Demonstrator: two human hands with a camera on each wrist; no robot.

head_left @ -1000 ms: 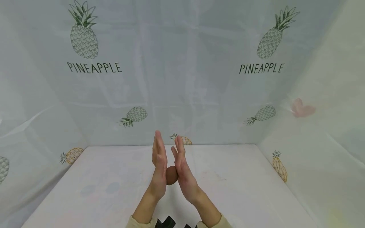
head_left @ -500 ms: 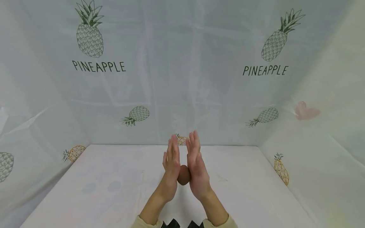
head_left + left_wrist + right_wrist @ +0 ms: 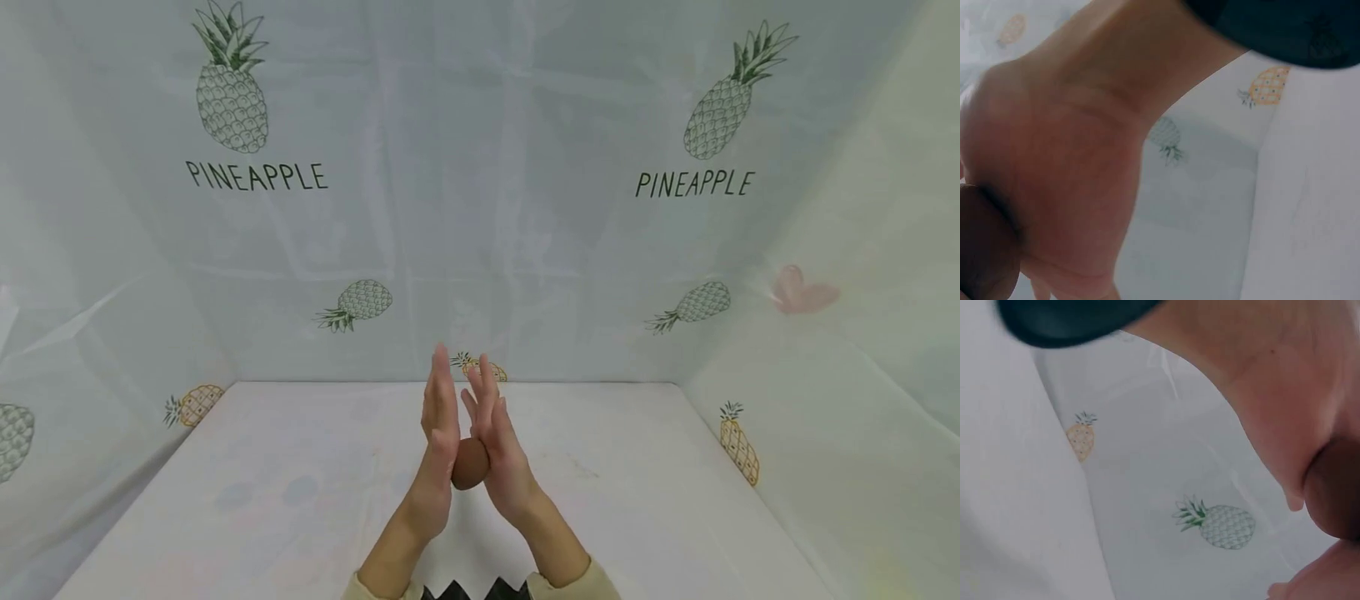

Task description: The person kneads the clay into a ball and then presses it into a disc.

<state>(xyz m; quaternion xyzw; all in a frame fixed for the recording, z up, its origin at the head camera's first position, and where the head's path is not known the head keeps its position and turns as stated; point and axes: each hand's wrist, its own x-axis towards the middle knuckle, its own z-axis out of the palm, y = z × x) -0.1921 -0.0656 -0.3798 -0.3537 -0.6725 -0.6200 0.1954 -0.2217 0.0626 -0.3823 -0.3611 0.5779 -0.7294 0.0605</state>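
A smooth brown ball [image 3: 470, 464], like modelling clay, sits between my two palms above the table. My left hand [image 3: 438, 454] presses it from the left, fingers straight and pointing forward. From the right, my right hand [image 3: 507, 467] touches it with its palm, its fingers extended and slightly spread. The left fingertips reach a little farther forward than the right ones. In the left wrist view the brown ball [image 3: 985, 247] lies against the palm, cut by the frame edge. The right wrist view shows the brown ball [image 3: 1335, 487] touching both hands.
A white-covered table [image 3: 315, 467] stretches under and around the hands. Behind it hangs a pale curtain [image 3: 480, 208] printed with pineapples, and similar sheets close in both sides. Dark wrist straps [image 3: 453, 590] show at the bottom edge.
The hands and ball shifted right, then slightly back left. The palms slid against each other: half a second ago the right fingertips were farther forward, now the left. The ball looks rounder than half a second ago.
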